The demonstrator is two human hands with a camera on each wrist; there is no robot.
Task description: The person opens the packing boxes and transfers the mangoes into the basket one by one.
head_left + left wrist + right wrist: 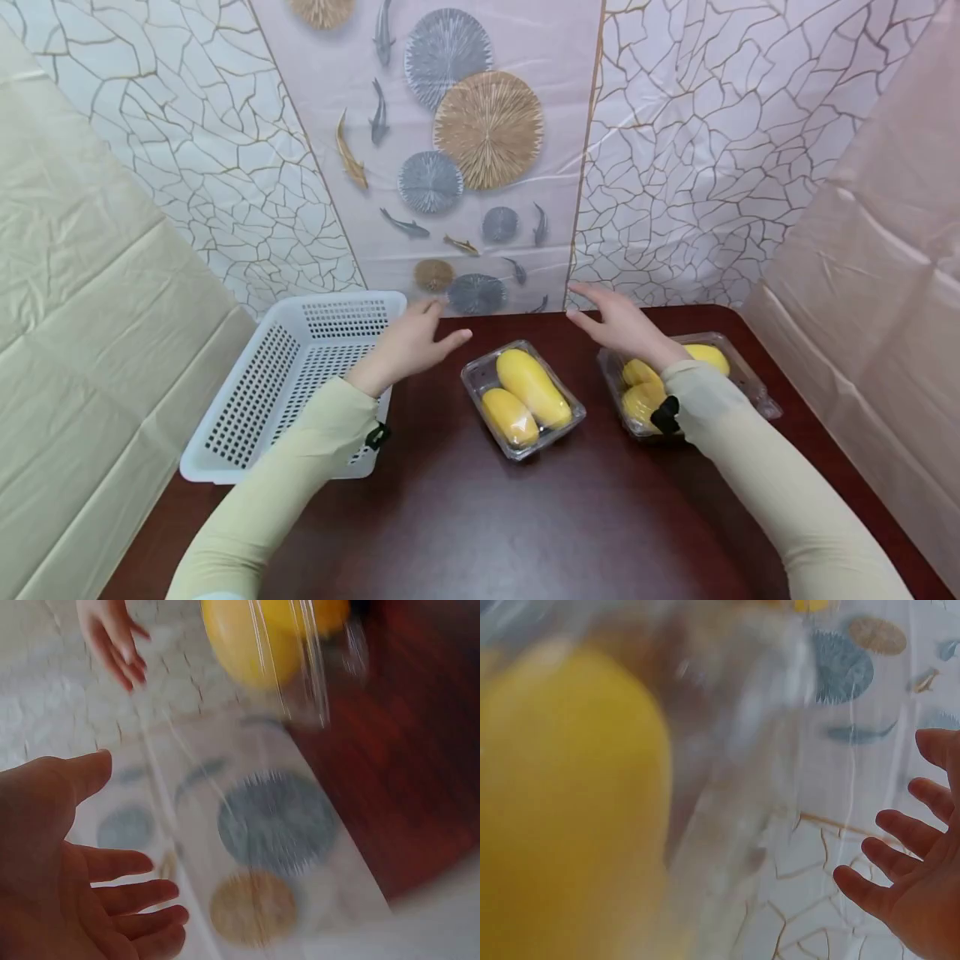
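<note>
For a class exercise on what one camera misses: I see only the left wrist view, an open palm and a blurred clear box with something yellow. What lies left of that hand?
Observer: A white perforated basket stands on the dark table, just beside the left hand.
Operator: Is there only one clear box?
Observer: No, two. The middle box holds two yellow fruits; a second box sits to its right, partly under the right forearm.
Operator: Does either hand hold anything?
Observer: No. The right hand hovers with straight fingers above the table, behind the second box; the left hand is open too.
</note>
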